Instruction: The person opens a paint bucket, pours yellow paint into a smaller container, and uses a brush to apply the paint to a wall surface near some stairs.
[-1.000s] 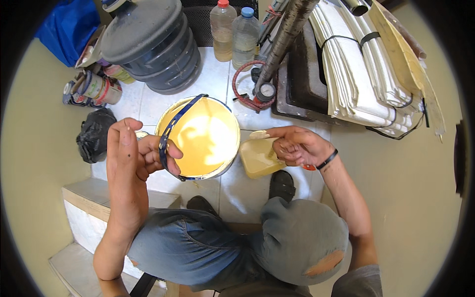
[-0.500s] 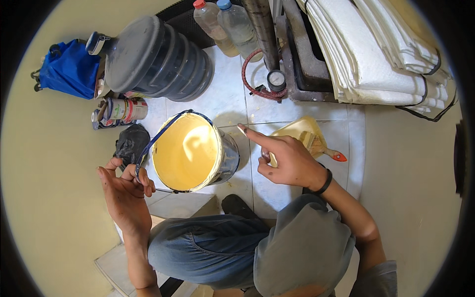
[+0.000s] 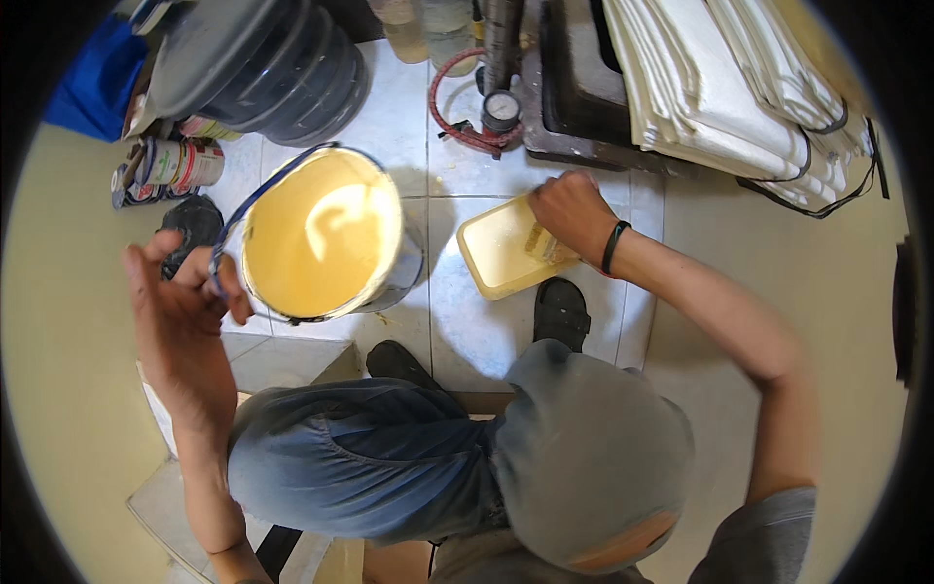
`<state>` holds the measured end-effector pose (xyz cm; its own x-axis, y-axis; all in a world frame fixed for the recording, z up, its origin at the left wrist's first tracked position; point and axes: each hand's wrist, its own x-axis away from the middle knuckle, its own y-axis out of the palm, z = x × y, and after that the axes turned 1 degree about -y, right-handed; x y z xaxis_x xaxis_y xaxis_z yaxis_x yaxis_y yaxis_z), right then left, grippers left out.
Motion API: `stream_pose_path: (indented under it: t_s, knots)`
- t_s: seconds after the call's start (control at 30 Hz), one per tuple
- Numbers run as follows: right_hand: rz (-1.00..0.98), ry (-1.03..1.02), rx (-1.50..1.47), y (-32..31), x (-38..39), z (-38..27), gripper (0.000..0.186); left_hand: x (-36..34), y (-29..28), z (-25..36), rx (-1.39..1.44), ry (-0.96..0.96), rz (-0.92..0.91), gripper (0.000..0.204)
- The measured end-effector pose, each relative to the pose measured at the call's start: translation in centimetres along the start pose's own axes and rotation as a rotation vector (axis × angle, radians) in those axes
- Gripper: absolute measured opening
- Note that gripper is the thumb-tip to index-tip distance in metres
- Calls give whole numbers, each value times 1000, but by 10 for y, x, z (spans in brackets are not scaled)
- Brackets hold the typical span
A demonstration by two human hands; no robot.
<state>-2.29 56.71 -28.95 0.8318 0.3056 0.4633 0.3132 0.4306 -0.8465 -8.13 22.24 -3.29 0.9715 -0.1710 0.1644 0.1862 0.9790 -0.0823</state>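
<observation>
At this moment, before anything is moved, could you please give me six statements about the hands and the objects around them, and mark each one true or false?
1. The left hand holds the curved dark blue handle of the round, yellow-lined bucket. True.
2. A paintbrush with pale bristles lies in the shallow, pale yellow, rectangular tray. True.
3. The bucket stands to the right of the tray. False: it stands to the left of it.
4. The right hand is over the bucket. False: it is at the right part of the tray.
5. The dark band is around the left wrist. False: it is around the right wrist.
6. A round gauge with a white dial is beside a red hose. True.
</observation>
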Motion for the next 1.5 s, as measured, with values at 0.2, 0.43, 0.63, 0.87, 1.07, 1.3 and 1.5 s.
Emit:
stream_pose_path:
  t_s: [0.2, 0.43, 0.63, 0.87, 1.07, 1.3, 1.5]
  knots:
    - [-30, -193, 850, 21, 38, 22, 67, -5, 17, 4, -27, 4, -86, 48]
    - [-308, -60, 1175, 5, 57, 10, 24, -9, 19, 2, 63, -31, -85, 50]
    - [201, 212, -182, -51, 30, -17, 35, -25, 9, 5, 43, -29, 0, 49]
    - [430, 501, -807, -55, 36, -24, 44, -55, 5, -12, -56, -120, 44, 47]
    - [389, 541, -954, -43, 64, -25, 43, -97, 3, -31, -97, -88, 152, 45]
    - [376, 573, -991, -44, 76, -26, 42, -138, 30, -50, -197, -11, 148, 49]
    - [342, 578, -1041, -61, 75, -33, 41, -177, 32, -71, -164, 47, 118, 49]
